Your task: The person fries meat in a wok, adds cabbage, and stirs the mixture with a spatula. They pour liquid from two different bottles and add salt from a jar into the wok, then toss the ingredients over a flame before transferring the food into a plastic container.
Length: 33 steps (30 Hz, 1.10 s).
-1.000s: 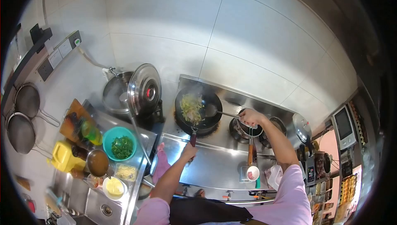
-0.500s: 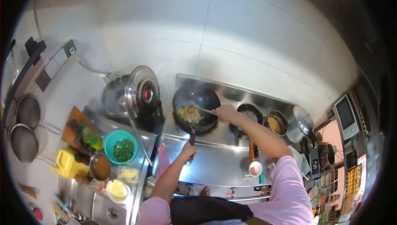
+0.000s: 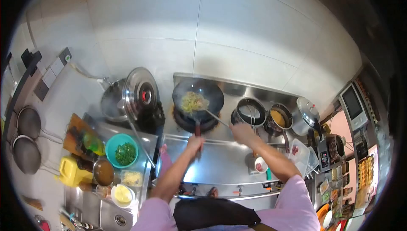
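My left hand (image 3: 195,145) is closed around the handle of a dark wok (image 3: 213,94), which tilts over a burner. Sliced yellow-green food (image 3: 192,101) with some paler pieces lies in the wok, and a little steam rises. My right hand (image 3: 244,134) grips a long-handled metal spatula (image 3: 213,115) that slants down into the wok. Its head rests at the right side of the food and is partly blurred.
Right of the wok stand an empty-looking pan (image 3: 238,114), a pot of brownish liquid (image 3: 277,117) and a pressure cooker (image 3: 307,110). A large lid (image 3: 139,87) leans at the left. Chopped greens fill a teal bowl (image 3: 111,147). A small white cup (image 3: 260,165) sits at the counter's front.
My right hand has moved down and right, with the spatula now entering the wok from lower right. The wok has tipped and shifted slightly, and its food is more mixed. My left hand keeps the handle.
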Each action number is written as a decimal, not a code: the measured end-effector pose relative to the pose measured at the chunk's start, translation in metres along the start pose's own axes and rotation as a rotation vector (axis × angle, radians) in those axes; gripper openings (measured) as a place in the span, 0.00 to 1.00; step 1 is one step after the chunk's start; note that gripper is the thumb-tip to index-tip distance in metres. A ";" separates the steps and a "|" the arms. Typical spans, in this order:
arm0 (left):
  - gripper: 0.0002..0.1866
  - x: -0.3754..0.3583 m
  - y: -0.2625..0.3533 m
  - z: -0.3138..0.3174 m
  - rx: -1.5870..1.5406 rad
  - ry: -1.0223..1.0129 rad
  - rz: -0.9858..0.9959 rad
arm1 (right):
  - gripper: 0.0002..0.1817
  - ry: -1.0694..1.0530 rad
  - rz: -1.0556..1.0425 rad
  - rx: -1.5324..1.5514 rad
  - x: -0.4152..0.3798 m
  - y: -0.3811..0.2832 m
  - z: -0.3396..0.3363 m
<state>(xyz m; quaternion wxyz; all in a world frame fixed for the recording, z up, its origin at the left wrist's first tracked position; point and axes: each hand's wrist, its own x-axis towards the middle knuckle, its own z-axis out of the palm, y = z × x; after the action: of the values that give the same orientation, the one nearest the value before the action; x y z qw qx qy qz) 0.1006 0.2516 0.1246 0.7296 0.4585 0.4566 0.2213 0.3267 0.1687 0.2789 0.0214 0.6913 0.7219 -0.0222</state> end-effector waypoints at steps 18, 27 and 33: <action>0.11 -0.027 0.028 -0.006 0.006 -0.023 0.013 | 0.11 -0.079 0.081 0.010 0.009 -0.013 -0.006; 0.08 -0.005 0.008 -0.008 -0.046 -0.028 -0.029 | 0.17 -0.175 0.081 0.072 -0.036 -0.039 -0.024; 0.09 0.010 -0.026 -0.008 -0.028 -0.003 -0.055 | 0.16 -0.114 0.206 0.104 0.033 -0.019 0.074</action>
<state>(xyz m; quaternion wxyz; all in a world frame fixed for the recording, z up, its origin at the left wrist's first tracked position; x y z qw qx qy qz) 0.0957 0.2503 0.0963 0.7424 0.4361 0.4646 0.2069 0.3063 0.1963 0.2029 0.0285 0.7596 0.6426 -0.0966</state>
